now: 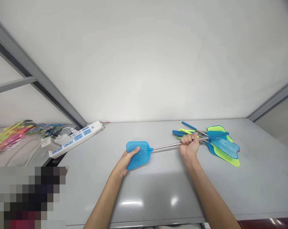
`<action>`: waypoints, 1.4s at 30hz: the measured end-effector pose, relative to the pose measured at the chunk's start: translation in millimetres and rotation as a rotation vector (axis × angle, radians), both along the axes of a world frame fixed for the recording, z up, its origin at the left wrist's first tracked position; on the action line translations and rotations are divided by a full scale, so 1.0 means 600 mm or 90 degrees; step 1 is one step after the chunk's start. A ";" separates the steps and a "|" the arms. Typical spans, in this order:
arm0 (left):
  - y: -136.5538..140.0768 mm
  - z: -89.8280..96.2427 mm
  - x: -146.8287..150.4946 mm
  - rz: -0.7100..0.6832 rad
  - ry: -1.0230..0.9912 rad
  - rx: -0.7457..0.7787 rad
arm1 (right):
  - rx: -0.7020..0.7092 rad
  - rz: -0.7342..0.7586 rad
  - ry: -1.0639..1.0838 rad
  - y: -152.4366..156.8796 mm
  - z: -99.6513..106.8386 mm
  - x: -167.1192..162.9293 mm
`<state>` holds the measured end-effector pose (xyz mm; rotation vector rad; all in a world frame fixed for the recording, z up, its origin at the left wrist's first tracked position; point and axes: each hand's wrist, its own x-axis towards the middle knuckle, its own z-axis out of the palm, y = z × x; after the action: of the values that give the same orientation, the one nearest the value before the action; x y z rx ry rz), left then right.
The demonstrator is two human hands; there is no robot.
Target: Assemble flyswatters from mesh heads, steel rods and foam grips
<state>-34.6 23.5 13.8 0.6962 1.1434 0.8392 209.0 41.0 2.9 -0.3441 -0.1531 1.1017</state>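
Observation:
A blue fly swatter (142, 159) with a perforated head and a metal telescopic rod stretches between my two hands above the table. My left hand (126, 160) grips the outer side of its head, thumb on top and the other fingers hidden beneath. Wrapped round the metal rod, my right hand (189, 146) is closed near the blue handle (216, 135), which points right. Behind and right of that hand lies a pile of fly swatters, with blue heads (226, 147) and yellow-green heads (227, 156) overlapping. Several of their handles (188, 125) point left, partly hidden by my right hand.
A white power strip (92, 128) with plugged-in adapters (63, 140) lies along the table's left side. Beyond it are colourful plastic-wrapped items (14, 135). A white wall (148, 63) rises behind the grey table (158, 190), and metal frame posts (39, 76) stand at the sides.

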 end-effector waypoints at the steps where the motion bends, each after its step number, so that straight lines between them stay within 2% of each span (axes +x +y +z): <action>1: 0.000 0.000 0.000 0.000 0.002 -0.004 | 0.002 0.000 -0.002 -0.001 0.001 -0.001; 13: 0.000 -0.003 -0.008 0.000 0.010 -0.022 | -0.013 -0.010 -0.024 -0.010 0.009 -0.026; 29: -0.007 -0.007 -0.015 -0.008 0.028 -0.010 | -0.003 0.019 -0.056 -0.017 0.001 -0.063; 37: -0.009 -0.009 -0.012 0.000 -0.014 0.031 | 0.005 0.086 -0.043 -0.009 0.009 -0.039; 42: -0.012 -0.013 -0.003 -0.003 -0.018 0.064 | -0.034 0.110 -0.013 0.001 0.008 -0.010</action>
<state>-36.3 16.3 6.0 0.7661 1.0793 0.9049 202.8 41.9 7.7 -0.3957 -0.1739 1.2746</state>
